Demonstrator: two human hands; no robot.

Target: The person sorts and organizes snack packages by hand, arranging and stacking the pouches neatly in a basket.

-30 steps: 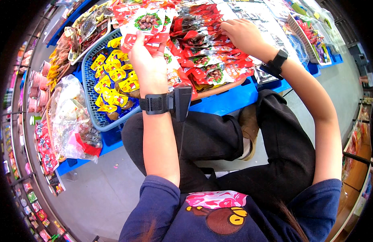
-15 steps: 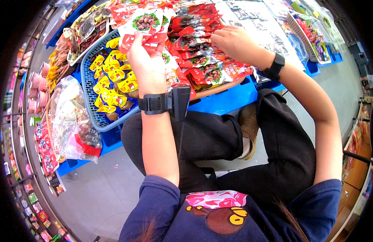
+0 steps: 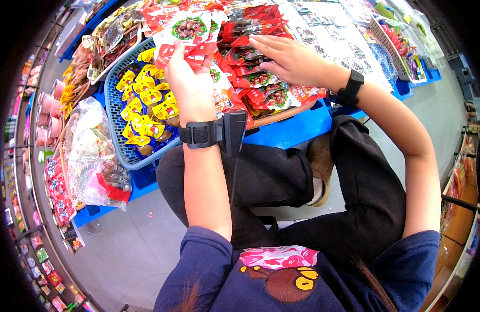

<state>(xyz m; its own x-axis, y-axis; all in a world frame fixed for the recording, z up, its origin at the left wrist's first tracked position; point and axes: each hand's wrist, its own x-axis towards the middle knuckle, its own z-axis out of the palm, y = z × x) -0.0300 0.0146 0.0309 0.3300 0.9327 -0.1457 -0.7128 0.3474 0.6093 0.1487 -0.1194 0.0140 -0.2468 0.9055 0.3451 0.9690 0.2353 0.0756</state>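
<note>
My left hand (image 3: 190, 78) is closed on a red-and-white snack packet (image 3: 189, 27) with food on green leaves pictured on it; more red packets lie behind and beside it. Over a basket (image 3: 281, 118) full of similar red packets (image 3: 263, 80), my right hand (image 3: 287, 57) is held with its fingers stretched out and the thumb apart. Nothing shows in that hand. Its fingertips are at the tops of the packets; whether they touch cannot be made out. Each wrist carries a black strap.
Left of the red packets stands a blue plastic basket (image 3: 127, 161) with yellow-and-blue packets (image 3: 146, 99). A clear plastic bag (image 3: 94, 156) lies farther left. At the far right is a white basket (image 3: 390, 52) of small colourful packets. A blue platform (image 3: 294, 129) carries the baskets.
My right hand has shifted a little to the left over the red packets, and its bent fingers have straightened out. My left hand stays nearly still with the packet.
</note>
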